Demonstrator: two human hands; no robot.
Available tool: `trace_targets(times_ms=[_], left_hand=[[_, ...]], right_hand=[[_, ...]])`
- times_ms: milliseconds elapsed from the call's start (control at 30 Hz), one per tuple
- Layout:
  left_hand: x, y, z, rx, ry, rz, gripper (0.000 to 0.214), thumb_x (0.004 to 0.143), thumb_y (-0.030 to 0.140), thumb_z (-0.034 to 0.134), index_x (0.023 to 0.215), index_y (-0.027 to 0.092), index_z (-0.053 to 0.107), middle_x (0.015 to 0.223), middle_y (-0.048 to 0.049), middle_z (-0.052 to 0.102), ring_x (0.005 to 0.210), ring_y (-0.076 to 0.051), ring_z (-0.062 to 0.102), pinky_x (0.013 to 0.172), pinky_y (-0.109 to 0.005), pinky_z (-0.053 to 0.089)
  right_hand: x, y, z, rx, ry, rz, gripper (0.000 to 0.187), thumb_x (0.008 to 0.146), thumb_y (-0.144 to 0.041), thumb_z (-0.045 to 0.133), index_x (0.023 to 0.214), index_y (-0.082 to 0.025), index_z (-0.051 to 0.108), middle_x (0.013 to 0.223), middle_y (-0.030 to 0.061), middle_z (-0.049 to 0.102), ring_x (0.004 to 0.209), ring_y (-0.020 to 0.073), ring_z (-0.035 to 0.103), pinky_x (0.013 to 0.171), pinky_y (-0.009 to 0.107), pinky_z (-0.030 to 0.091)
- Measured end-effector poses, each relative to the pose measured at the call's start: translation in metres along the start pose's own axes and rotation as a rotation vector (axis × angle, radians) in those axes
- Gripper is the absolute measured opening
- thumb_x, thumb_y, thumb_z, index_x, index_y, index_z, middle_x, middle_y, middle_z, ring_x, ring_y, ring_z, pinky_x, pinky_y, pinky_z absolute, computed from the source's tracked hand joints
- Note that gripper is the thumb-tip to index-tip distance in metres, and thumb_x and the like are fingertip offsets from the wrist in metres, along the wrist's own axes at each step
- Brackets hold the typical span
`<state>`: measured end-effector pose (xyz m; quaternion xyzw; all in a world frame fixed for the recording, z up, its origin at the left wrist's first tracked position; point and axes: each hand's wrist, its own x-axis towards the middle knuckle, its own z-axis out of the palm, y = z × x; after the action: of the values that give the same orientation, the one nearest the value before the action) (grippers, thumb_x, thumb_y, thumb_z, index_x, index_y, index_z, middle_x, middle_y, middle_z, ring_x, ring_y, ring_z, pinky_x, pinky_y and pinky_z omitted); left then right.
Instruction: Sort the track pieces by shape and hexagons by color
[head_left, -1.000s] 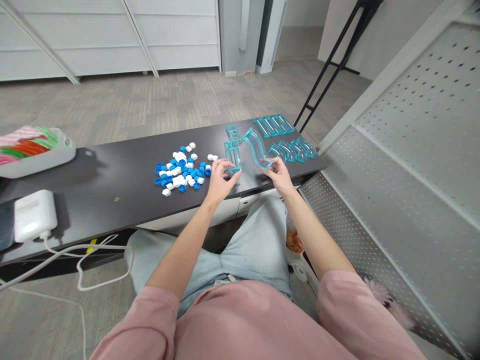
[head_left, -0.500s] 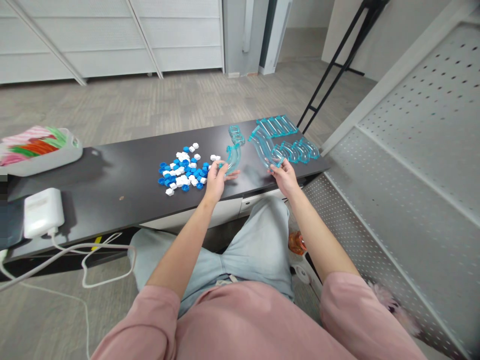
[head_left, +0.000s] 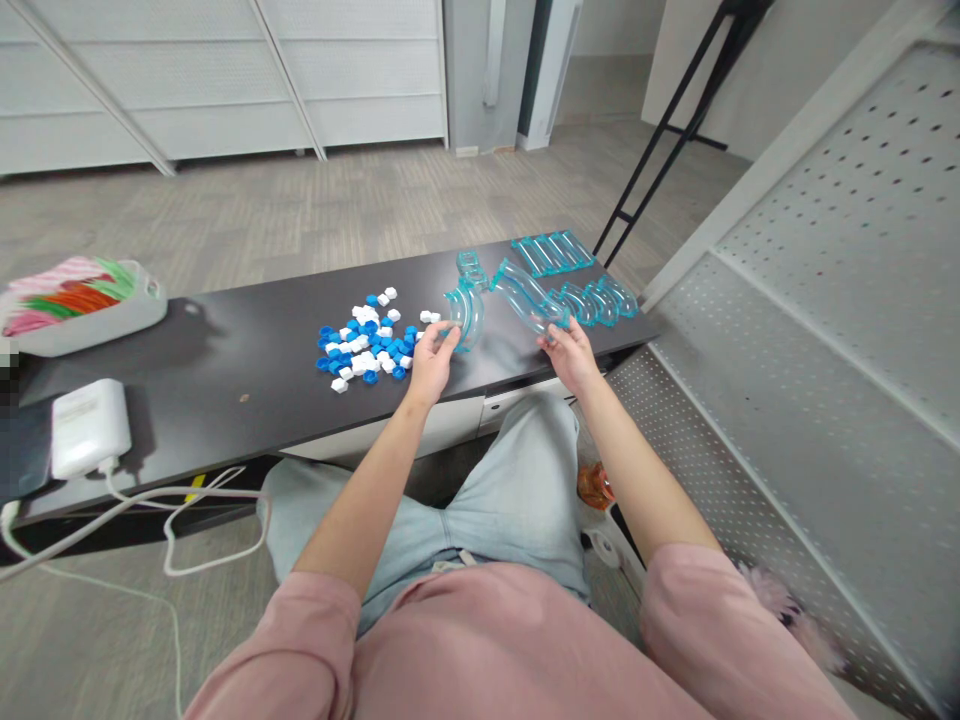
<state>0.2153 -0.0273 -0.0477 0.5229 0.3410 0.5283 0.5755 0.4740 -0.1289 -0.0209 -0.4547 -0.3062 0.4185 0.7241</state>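
Note:
My left hand (head_left: 435,362) is closed on a clear teal curved tube piece (head_left: 466,318), which bends upward from the fingers. In my right hand (head_left: 570,355) is the lower end of a longer S-shaped teal tube (head_left: 525,297), slanting up and left above the table. Just beyond the left piece lie small teal connector pieces (head_left: 471,268). Curved teal tubes (head_left: 600,302) rest in a row beyond my right hand, and straight teal tubes (head_left: 553,252) lie behind them. A scatter of blue and white hexagonal pieces (head_left: 367,342) sits left of my left hand.
A white basket (head_left: 112,318) of colourful strips stands on the dark table (head_left: 247,340) at the left. Nearer is a white power adapter (head_left: 90,428) with cables (head_left: 217,495). A perforated white panel (head_left: 810,330) rises at the right. A black metal stand (head_left: 667,130) is behind.
The curved piece in my left hand has turned and shifted slightly. The S-shaped tube in my right hand has tilted further left, its far end a little lower.

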Motion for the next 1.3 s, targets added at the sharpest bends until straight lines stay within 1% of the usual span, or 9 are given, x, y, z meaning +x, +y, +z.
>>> trace_targets(times_ms=[167,300,400,600,733,867,1033,1167,1300], left_hand=[[-0.001,-0.002,-0.001,0.060,-0.020,0.067,0.065,0.088,0.081,0.097,0.113,0.023,0.083,0.114,-0.0088,0.086,0.097,-0.022,0.083,0.092,-0.035,0.069],[-0.001,-0.001,-0.002,0.111,-0.029,0.119,0.062,0.088,0.079,0.098,0.109,0.021,0.086,0.121,-0.0108,0.081,0.101,-0.022,0.080,0.090,-0.033,0.067],[-0.002,0.000,-0.002,0.139,-0.034,0.135,0.055,0.091,0.073,0.099,0.108,0.022,0.088,0.121,-0.0107,0.078,0.108,-0.024,0.080,0.093,-0.034,0.068],[-0.003,-0.003,0.001,0.238,-0.021,0.198,0.049,0.099,0.070,0.094,0.109,0.023,0.090,0.121,-0.0106,0.077,0.108,-0.024,0.080,0.093,-0.037,0.070],[-0.005,-0.003,0.001,0.291,-0.022,0.200,0.043,0.104,0.065,0.088,0.114,0.023,0.092,0.123,-0.0117,0.077,0.109,-0.025,0.081,0.097,-0.040,0.071],[-0.009,0.002,0.002,0.443,-0.031,0.226,0.029,0.110,0.051,0.083,0.116,0.024,0.093,0.124,-0.0120,0.080,0.119,-0.028,0.082,0.112,-0.045,0.069],[-0.011,0.010,0.008,0.648,-0.050,0.211,0.020,0.112,0.041,0.081,0.112,0.025,0.093,0.121,-0.0113,0.081,0.121,-0.029,0.081,0.118,-0.046,0.065],[-0.010,0.016,0.017,0.791,-0.071,0.150,0.018,0.112,0.038,0.080,0.112,0.025,0.092,0.122,-0.0119,0.079,0.122,-0.031,0.080,0.117,-0.048,0.064],[-0.015,0.022,0.024,0.899,-0.094,0.116,0.029,0.109,0.040,0.084,0.134,0.025,0.086,0.133,-0.0123,0.079,0.117,-0.031,0.082,0.118,-0.051,0.062]], right_hand=[[0.005,0.003,-0.012,0.047,0.034,0.043,0.062,0.074,-0.061,0.109,0.094,-0.033,0.058,0.105,-0.0020,0.085,0.086,0.0202,0.074,0.085,0.038,0.068],[0.005,0.008,-0.012,-0.022,0.003,-0.036,0.067,0.069,-0.054,0.112,0.098,-0.034,0.056,0.111,-0.0045,0.085,0.106,0.0224,0.080,0.091,0.037,0.067],[0.005,0.013,-0.007,-0.164,-0.051,-0.079,0.077,0.065,-0.060,0.113,0.096,-0.033,0.048,0.119,0.0009,0.086,0.121,0.0294,0.081,0.096,0.043,0.067],[0.006,0.016,-0.005,-0.378,-0.136,-0.120,0.081,0.067,-0.073,0.108,0.095,-0.033,0.044,0.130,0.0079,0.084,0.124,0.0353,0.081,0.099,0.048,0.065],[0.009,0.019,-0.006,-0.446,-0.116,-0.107,0.075,0.070,-0.070,0.103,0.097,-0.033,0.044,0.118,0.0052,0.082,0.105,0.0295,0.077,0.095,0.046,0.064],[0.007,0.020,-0.004,-0.554,-0.083,-0.128,0.057,0.077,-0.064,0.093,0.100,-0.032,0.051,0.101,0.0025,0.077,0.093,0.0271,0.073,0.091,0.045,0.063],[0.001,0.022,-0.002,-0.834,-0.050,-0.224,0.037,0.090,-0.056,0.083,0.101,-0.032,0.059,0.123,0.0104,0.084,0.112,0.0338,0.077,0.109,0.055,0.064],[0.001,0.029,-0.003,-1.045,0.034,-0.329,0.031,0.091,-0.048,0.084,0.095,-0.031,0.058,0.142,0.0194,0.078,0.135,0.0427,0.073,0.122,0.066,0.059],[-0.004,0.029,-0.002,-1.153,0.012,-0.297,0.037,0.095,-0.044,0.084,0.124,-0.025,0.072,0.145,0.0212,0.072,0.112,0.0372,0.077,0.118,0.064,0.062]])
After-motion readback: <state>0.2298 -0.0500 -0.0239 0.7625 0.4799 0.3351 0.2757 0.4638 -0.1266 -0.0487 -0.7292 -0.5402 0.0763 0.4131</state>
